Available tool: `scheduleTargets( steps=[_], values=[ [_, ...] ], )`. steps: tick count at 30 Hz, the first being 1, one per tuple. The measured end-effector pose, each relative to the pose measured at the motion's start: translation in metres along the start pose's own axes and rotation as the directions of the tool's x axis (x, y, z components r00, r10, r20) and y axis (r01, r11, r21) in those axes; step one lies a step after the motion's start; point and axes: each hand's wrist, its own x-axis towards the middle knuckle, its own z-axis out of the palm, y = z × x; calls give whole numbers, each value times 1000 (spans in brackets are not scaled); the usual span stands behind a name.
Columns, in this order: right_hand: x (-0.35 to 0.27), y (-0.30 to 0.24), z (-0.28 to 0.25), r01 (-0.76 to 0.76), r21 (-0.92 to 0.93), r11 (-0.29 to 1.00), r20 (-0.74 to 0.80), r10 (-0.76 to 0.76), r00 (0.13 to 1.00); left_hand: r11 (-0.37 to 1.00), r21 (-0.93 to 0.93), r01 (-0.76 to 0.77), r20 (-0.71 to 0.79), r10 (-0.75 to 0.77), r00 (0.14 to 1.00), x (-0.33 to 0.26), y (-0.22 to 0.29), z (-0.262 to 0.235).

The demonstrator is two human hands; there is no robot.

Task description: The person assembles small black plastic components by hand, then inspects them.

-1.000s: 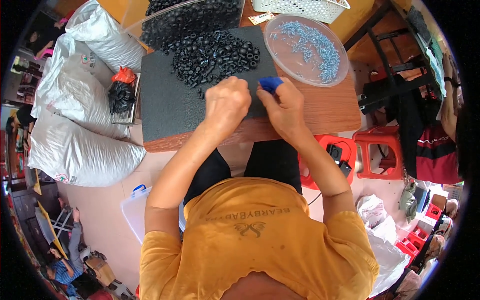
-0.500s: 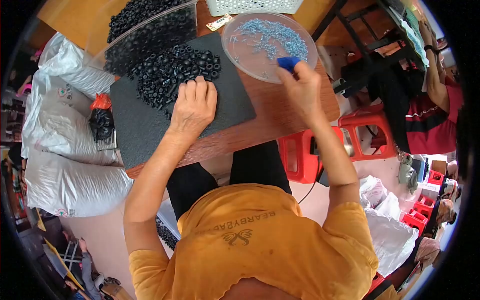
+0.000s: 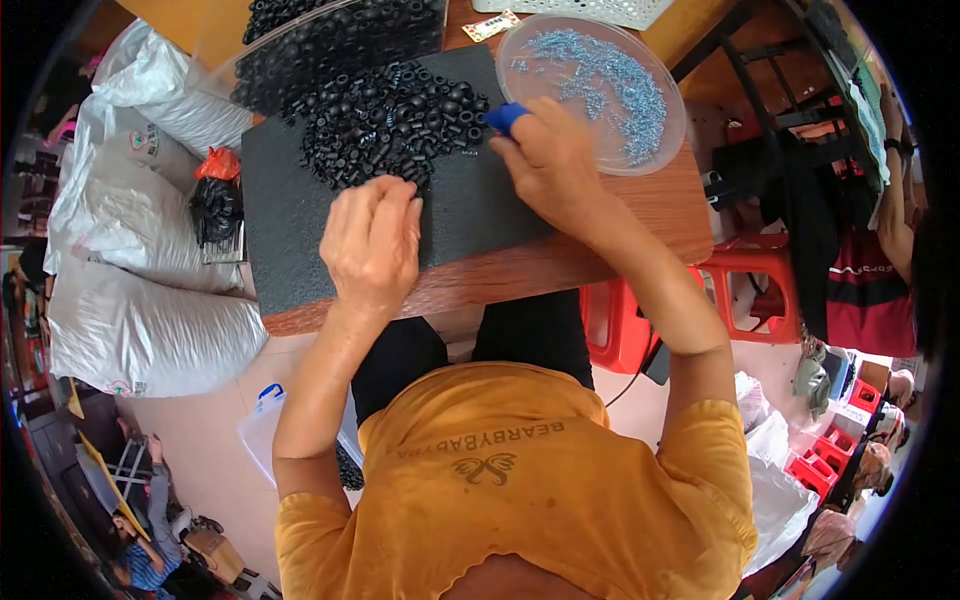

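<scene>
On a dark grey mat (image 3: 290, 250) lies a heap of small black ring- and tube-shaped parts (image 3: 400, 120). My left hand (image 3: 372, 245) is closed at the heap's near edge, fingertips curled together; whatever they hold is hidden. Over the mat's right side hovers my right hand (image 3: 555, 165), a blue cover (image 3: 506, 117) on its index finger. Thumb and index are drawn together, and anything between them is too small to make out. Just right of that hand, a clear round tray (image 3: 668, 150) holds many tiny silvery-blue pieces (image 3: 600, 75).
A clear bin (image 3: 340, 60) of black parts stands behind the heap. White sacks (image 3: 150, 330) are stacked at left beside the table (image 3: 500, 285). Red stools (image 3: 615, 325) stand at right, with another person's arm (image 3: 895, 210) beyond. A white perforated basket (image 3: 600, 10) sits at the back.
My right hand has moved left from the round tray to above the mat. My left hand has drawn back toward me, to the heap's near edge. The whole view has shifted slightly.
</scene>
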Motion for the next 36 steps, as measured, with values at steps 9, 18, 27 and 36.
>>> scheduleTargets(
  steps=[9, 18, 27, 36],
  values=[
    [3, 3, 34, 145, -201, 969, 134, -119, 984, 985, -131, 112, -13, -114, 993, -17, 13, -2],
    [1, -22, 9, -104, 40, 994, 124, 99, 987, 649, -525, 551, 181, -547, 817, -23, 23, -12],
    [-26, -75, -3, -462, 676, 574, 192, 468, 863, -61, -832, 551, 452, -649, 612, -19, 39, -6],
    [-28, -88, 0, -526, 833, -173, 510, 611, 605, 284, -786, 549, 247, -670, 700, -33, 35, -8]
  ],
)
